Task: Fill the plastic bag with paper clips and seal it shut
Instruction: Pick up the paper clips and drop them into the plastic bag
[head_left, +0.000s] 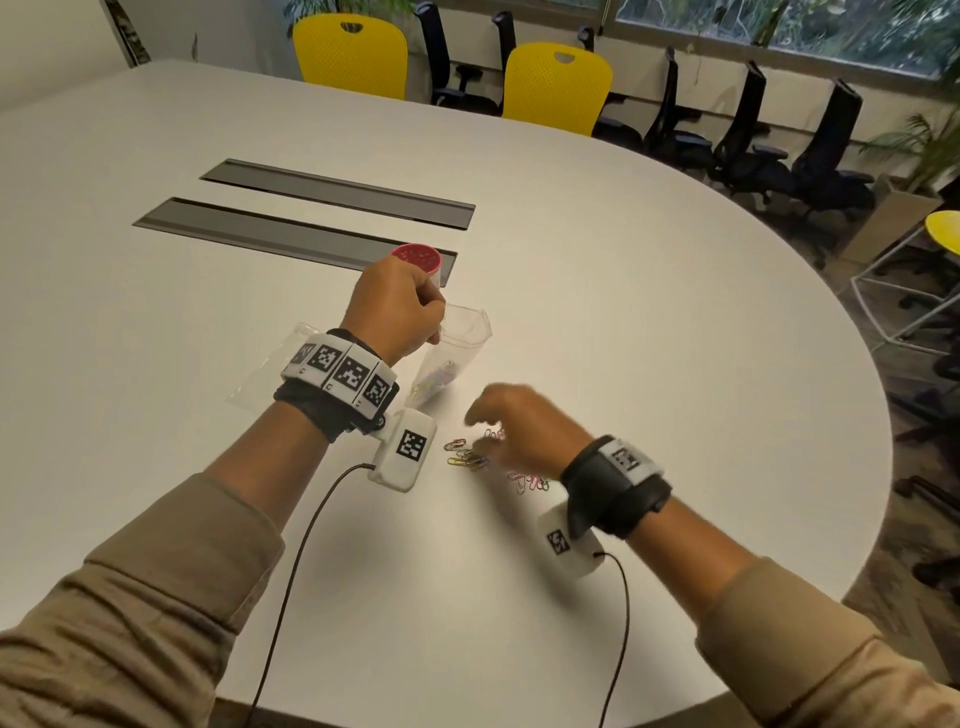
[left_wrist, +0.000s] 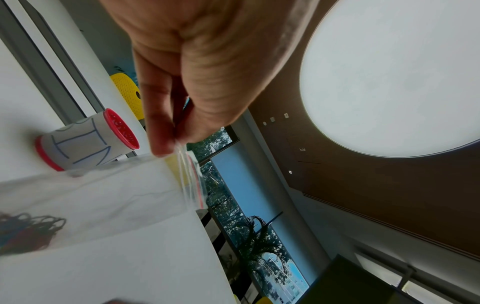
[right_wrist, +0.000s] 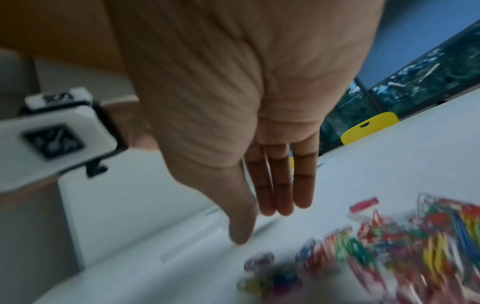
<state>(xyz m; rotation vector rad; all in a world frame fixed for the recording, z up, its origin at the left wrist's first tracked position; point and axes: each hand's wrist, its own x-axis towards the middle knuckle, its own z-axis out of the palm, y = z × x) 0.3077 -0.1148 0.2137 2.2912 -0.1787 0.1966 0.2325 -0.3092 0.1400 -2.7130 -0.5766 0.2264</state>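
A clear zip bag (head_left: 451, 353) with a red seal strip stands open-mouthed on the white table (head_left: 649, 270). My left hand (head_left: 400, 306) pinches its top edge (left_wrist: 191, 164) between thumb and fingers. Several coloured clips lie in the bag's bottom (head_left: 436, 376). My right hand (head_left: 511, 426) hovers blurred over loose coloured paper clips (head_left: 467, 454), fingers straight and empty in the right wrist view (right_wrist: 280, 189). More clips (head_left: 527, 480) lie by the right wrist, blurred in the wrist view (right_wrist: 389, 246).
A white tub with a pink lid (head_left: 418, 260) stands just behind my left hand, beside two grey cable hatches (head_left: 291, 234). A second clear bag (head_left: 270, 374) lies flat under my left wrist. Yellow chairs (head_left: 556, 83) line the far edge.
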